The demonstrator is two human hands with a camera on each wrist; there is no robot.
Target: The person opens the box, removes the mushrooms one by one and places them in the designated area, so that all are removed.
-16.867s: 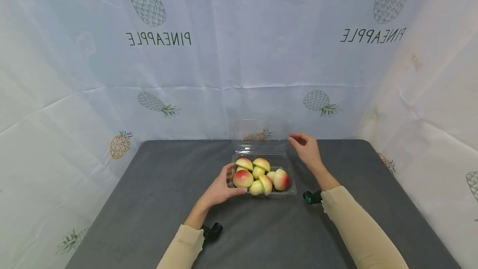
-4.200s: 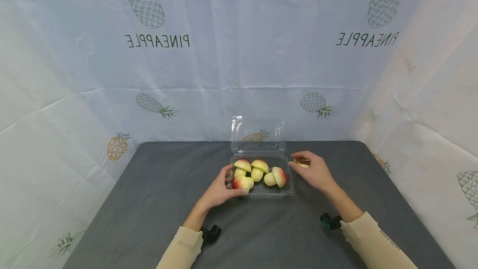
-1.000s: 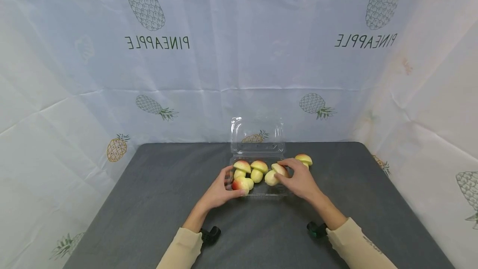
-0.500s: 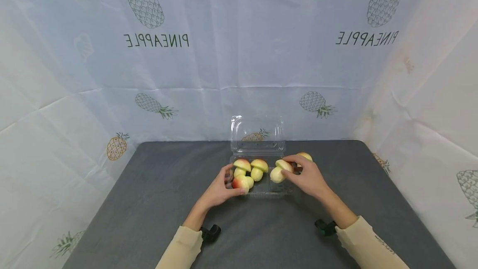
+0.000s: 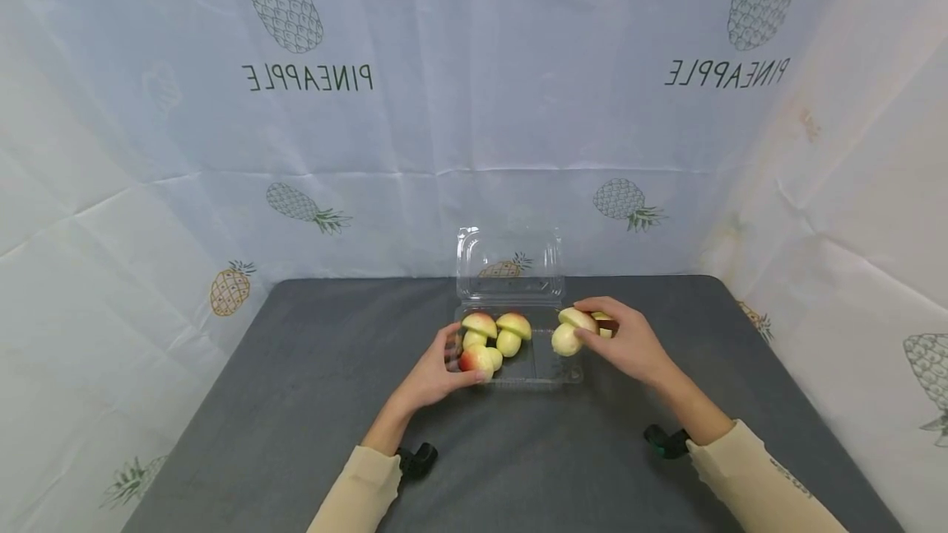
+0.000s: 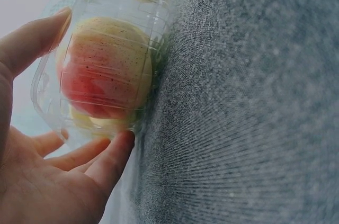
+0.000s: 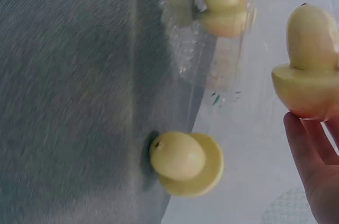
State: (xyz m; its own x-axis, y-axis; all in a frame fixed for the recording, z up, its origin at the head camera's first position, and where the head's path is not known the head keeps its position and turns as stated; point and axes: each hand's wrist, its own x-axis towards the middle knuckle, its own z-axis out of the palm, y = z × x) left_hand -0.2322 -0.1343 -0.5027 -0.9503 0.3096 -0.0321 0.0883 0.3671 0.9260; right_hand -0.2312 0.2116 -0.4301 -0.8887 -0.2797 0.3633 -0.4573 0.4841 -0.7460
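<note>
Your right grip (image 5: 628,344) pinches mushroom-shaped piece (image 5: 569,331) by cap (image 5: 576,318): likely light, firm, slick. Left grip (image 5: 435,373) holds tub (image 5: 541,382), probably flimsy, by left end.

Soft, even light; glints on clear lid (image 5: 509,264); right wrist view hazy, tabletop (image 7: 63,97) blurred.

Dark grey tabletop (image 5: 333,401), rounded far corners; pale creased cloth backdrop (image 5: 474,122) behind it; large outline pineapple (image 5: 285,8) upper left, matching pineapple (image 5: 763,6) upper right; mirror-reversed PINEAPPLE lettering (image 5: 307,77) under each; smaller tilted grey pineapple prints (image 5: 291,201) lower down; orange pineapple print (image 5: 230,293) near tabletop's far-left corner.
</note>
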